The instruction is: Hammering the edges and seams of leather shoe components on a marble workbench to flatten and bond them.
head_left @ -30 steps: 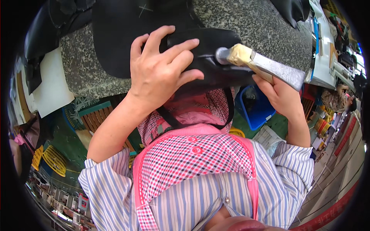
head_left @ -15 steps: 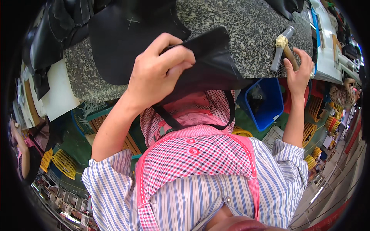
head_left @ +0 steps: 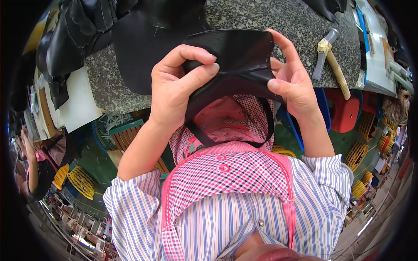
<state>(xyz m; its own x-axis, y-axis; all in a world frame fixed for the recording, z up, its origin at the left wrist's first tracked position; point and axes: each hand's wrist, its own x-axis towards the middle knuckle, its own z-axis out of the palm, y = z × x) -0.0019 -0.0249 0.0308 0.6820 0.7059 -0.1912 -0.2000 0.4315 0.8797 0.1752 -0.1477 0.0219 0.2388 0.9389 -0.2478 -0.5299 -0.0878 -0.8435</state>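
Granite-pattern worktop (head_left: 300,30): speckled; front edge close to both hands. Poss. fault: scuffing, if panel drags over edge.
Black flat sheet (head_left: 139,52): on worktop, L side, beyond L hand. Could shift if L wrist catches its rounded near edge.
Black leather-look panel (head_left: 244,50): raised at worktop front edge, approx. centre, btwn both hands; crosswise ridge below mid. Uneven pull could skew ridge or stretch matl.; cond. of any joint there can't be told.
Right hand (head_left: 291,80): clamped on panel R edge; thumb on near face, forefinger at top corner, other fingers part-hidden. Loose hold here w/ L hand pulling could let corner slip.
Left hand (head_left: 176,85): thumb + forefinger tips nearly together, pinched on panel L part; some contact hidden. Excess pressure could dent or mark surface.
Hammer (head_left: 333,65): on worktop, R of R hand, untouched; handle end appears to overhang front edge, above red plastic item (head_left: 344,114). Arm knock on handle could tip it off.
Pale cross mark (head_left: 159,28): on flat sheet, far part. Rubbing could smear it, if chalk.
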